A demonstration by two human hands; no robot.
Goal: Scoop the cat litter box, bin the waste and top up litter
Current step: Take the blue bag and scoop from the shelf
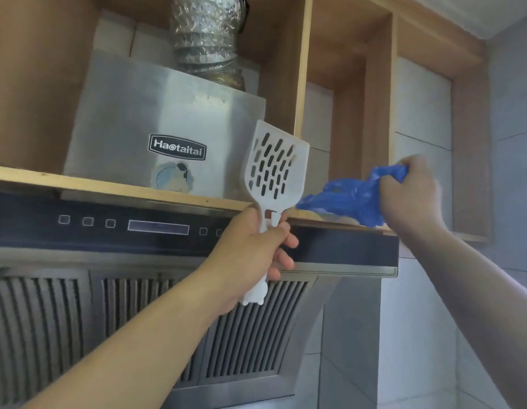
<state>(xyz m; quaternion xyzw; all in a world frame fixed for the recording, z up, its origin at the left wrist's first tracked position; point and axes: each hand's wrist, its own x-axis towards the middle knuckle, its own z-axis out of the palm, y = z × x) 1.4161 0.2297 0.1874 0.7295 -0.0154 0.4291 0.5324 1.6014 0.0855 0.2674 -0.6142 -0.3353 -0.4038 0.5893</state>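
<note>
Open cupboard bay (348, 149) right of duct (207, 39); wooden shelf edge (114, 188) and range hood (167, 231) jutting below.

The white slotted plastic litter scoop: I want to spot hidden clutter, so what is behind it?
Behind the white slotted plastic litter scoop, gripped by the left hand, show the steel hood casing and wooden shelf edge. What its blade covers cannot be seen.

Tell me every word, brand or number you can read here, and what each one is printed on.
"Haotaitai": white letters on a dark badge on the steel range hood chimney.
Sticker below the badge: a picture, no readable text.
Control panel: only outlined button squares and a blank display, no words or numbers legible.
</note>
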